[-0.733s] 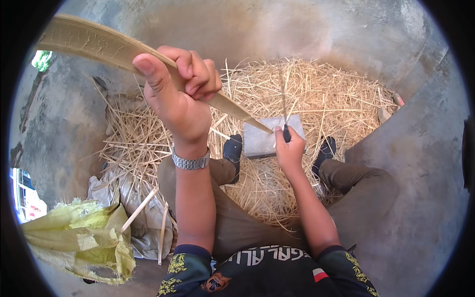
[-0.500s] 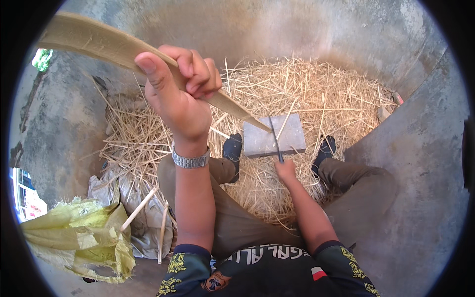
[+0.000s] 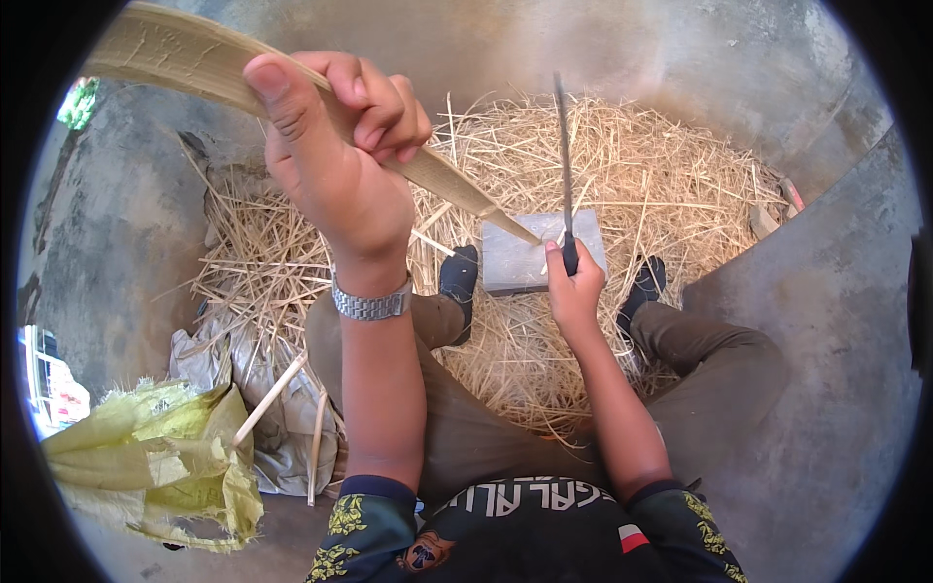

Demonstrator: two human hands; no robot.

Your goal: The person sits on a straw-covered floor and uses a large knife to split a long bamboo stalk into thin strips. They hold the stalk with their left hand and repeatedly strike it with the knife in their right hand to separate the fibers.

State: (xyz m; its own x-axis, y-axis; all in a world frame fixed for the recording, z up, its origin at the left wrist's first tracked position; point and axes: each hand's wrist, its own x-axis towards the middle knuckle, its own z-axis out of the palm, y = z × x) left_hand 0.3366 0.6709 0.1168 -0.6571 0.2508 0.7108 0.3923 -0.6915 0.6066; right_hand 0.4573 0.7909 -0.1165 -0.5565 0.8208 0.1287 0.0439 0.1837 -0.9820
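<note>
Head view: two hands — left hand point(image 3: 335, 165) clenches one bamboo strip point(image 3: 194, 63), right hand point(image 3: 573, 291) one knife point(image 3: 564, 165).

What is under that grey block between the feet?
The grey block sits on a heap of dry straw, which spreads out all around it. What lies beneath the straw right there cannot be seen; the block and straw cover it.

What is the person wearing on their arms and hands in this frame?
Both hands are bare, no gloves. The left hand has a silver metal link wristwatch at the wrist. The right hand wears nothing. Both forearms are uncovered; short dark sleeves with yellow-green leafy print end near the elbows.
</note>
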